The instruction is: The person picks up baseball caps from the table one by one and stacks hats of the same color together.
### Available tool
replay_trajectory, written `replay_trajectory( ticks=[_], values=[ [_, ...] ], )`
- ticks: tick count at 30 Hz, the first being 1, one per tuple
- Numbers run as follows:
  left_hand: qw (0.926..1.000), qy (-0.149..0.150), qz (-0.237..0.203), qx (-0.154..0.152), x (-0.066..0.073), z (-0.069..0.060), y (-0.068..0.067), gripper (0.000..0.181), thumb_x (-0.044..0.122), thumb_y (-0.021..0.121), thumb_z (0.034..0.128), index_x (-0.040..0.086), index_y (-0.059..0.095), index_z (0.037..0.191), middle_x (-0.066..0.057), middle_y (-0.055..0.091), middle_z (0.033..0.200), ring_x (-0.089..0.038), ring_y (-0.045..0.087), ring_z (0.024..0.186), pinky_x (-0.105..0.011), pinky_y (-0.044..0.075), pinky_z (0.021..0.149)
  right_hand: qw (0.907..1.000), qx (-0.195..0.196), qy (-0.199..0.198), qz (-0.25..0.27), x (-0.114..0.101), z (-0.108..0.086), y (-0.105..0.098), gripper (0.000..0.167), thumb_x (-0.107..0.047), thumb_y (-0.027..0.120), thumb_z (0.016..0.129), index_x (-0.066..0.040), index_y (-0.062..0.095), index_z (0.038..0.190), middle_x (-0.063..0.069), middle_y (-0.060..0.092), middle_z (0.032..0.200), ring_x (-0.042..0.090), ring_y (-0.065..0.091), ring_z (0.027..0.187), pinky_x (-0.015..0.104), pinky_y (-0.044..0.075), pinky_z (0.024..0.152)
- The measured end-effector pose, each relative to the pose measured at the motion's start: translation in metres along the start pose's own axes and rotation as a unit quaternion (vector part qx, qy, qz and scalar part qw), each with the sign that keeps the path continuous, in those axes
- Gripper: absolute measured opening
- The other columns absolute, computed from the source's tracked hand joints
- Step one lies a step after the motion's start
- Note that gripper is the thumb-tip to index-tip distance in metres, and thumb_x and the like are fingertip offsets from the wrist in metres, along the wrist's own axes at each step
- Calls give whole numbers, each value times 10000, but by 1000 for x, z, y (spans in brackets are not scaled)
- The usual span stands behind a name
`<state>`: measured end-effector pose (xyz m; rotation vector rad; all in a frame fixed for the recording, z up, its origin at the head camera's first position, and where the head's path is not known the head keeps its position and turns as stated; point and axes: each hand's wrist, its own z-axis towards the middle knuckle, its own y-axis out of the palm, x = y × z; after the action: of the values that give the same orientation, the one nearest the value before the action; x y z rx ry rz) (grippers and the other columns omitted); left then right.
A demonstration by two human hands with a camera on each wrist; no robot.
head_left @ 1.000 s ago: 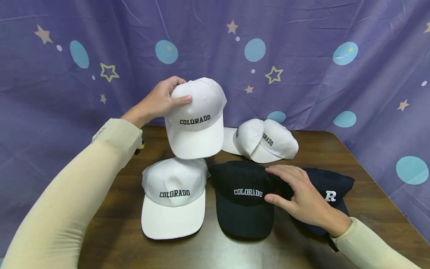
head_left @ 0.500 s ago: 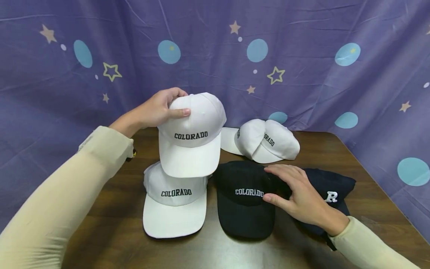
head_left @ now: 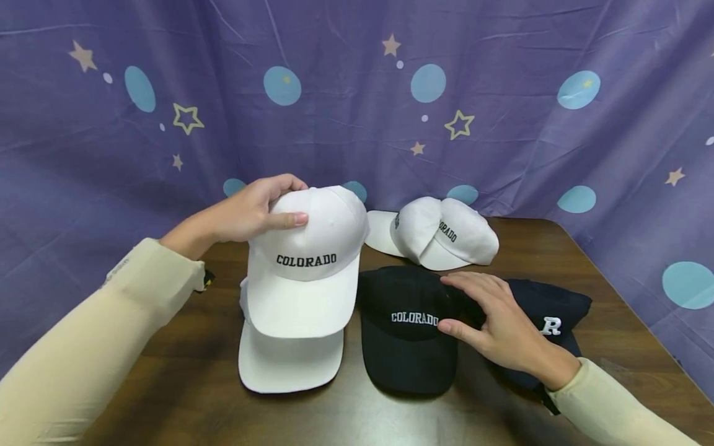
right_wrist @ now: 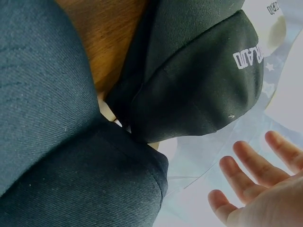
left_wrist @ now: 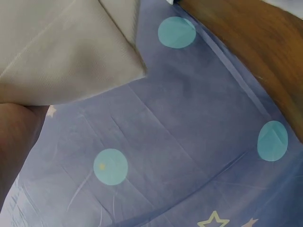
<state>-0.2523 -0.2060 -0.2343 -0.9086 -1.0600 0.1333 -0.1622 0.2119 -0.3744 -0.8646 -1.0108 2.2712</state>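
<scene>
My left hand [head_left: 251, 207] holds a white COLORADO cap [head_left: 312, 248] by its crown, thumb on the front panel and fingers partly hidden behind. This cap hangs over a second white cap [head_left: 290, 365], hiding most of it except the brim and left edge; whether they touch I cannot tell. To the right lies a black COLORADO cap [head_left: 409, 322]. My right hand [head_left: 496, 322], fingers spread and holding nothing, hovers between it and a navy cap with an R [head_left: 549, 303]. In the right wrist view, the fingers [right_wrist: 251, 175] are clear of the black cap [right_wrist: 199, 80].
Two overlapping white caps [head_left: 446, 232] lie at the back of the brown wooden table [head_left: 535, 241]. Behind it hangs a purple curtain [head_left: 346, 37] with stars and blue ovals. In the left wrist view, a sleeve [left_wrist: 71, 52] and the curtain fill most of the picture.
My left hand has lowered the white cap and brought it slightly left, over the front white cap, whose lettering is now covered. My right hand has stayed nearly still.
</scene>
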Motion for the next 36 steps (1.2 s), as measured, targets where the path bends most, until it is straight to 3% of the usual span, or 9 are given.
replay_trajectory(
  ticks=[8, 15, 20, 26, 31, 36],
  values=[
    [9975, -156, -368, -583, -8, -19, 5, 349, 108, 654, 1005, -65, 512, 1272, -156, 655, 1070, -218, 677, 879, -327, 589, 731, 10000, 7, -12, 2, 0, 1, -1, 716, -320, 891, 802, -117, 584, 1416, -10, 592, 1405, 239, 465, 1353, 538, 293, 1078],
    [9941, -450, -416, -897, -28, -29, 15, 377, 164, 653, 1013, -53, 499, 1281, -135, 662, 1074, -231, 674, 907, -341, 585, 766, 10000, 14, -37, 37, -1, 2, 0, 724, -316, 892, 801, -134, 576, 1426, -9, 590, 1411, 261, 468, 1353, 545, 290, 1078],
    [9944, -592, 208, -849, -46, -35, 25, 413, 248, 673, 1009, -13, 501, 1279, -106, 659, 1074, -209, 639, 955, -368, 545, 844, 10000, 31, -16, 8, -1, 2, 2, 721, -326, 893, 799, -141, 579, 1422, -8, 590, 1408, 242, 465, 1348, 530, 295, 1070],
    [9905, -547, 1173, -463, -55, -40, 30, 453, 324, 698, 987, 22, 519, 1273, -132, 652, 1170, -244, 619, 1042, -462, 496, 931, 10000, 7, -2, -14, -1, 2, 3, 708, -328, 883, 812, -111, 585, 1416, 3, 591, 1411, 258, 470, 1350, 530, 290, 1075],
    [9843, -513, 1627, -459, -60, -44, 30, 472, 357, 710, 972, 38, 528, 1268, -145, 634, 1214, -268, 599, 1086, -486, 475, 946, 10000, 34, 25, -19, 1, 1, 3, 704, -323, 883, 812, -125, 584, 1418, 17, 592, 1412, 252, 466, 1350, 536, 290, 1073],
    [9820, -348, 1769, -568, -70, -49, 31, 458, 344, 723, 964, 72, 538, 1283, -119, 618, 1232, -271, 580, 1130, -495, 461, 966, 10000, -15, 13, 9, 2, 1, 6, 693, -336, 875, 822, -120, 585, 1413, 14, 592, 1408, 244, 475, 1345, 535, 288, 1082]
  ],
)
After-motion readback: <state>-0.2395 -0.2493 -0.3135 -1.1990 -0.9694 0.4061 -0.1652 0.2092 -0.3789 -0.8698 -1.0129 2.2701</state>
